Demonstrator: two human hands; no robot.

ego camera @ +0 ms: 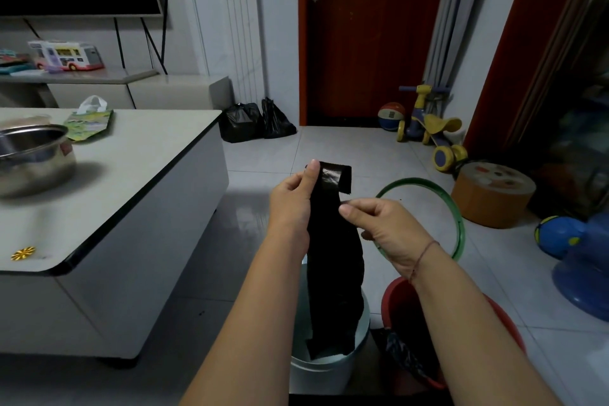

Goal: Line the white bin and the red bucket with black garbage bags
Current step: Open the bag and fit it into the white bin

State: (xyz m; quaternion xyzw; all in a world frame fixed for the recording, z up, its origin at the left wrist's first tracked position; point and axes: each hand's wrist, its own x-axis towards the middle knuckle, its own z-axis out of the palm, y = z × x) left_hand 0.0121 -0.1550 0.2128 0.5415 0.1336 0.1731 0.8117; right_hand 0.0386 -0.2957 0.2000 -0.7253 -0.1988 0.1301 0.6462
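Observation:
A folded black garbage bag point(333, 241) hangs in front of me, its lower end dangling into the white bin point(329, 372) on the floor. My left hand point(293, 204) pinches the bag's top left edge with the thumb up. My right hand point(379, 224) pinches the bag's right edge a little lower. The red bucket point(398, 300) stands right of the bin, partly hidden by my right forearm, with something dark inside it.
A white coffee table point(131, 168) with a steel pot point(33, 158) stands at left. A green hoop point(458, 224), a round stool point(491, 194), a toy trike point(431, 128), balls and a blue toy lie at right. Two black bags point(253, 122) sit by the door.

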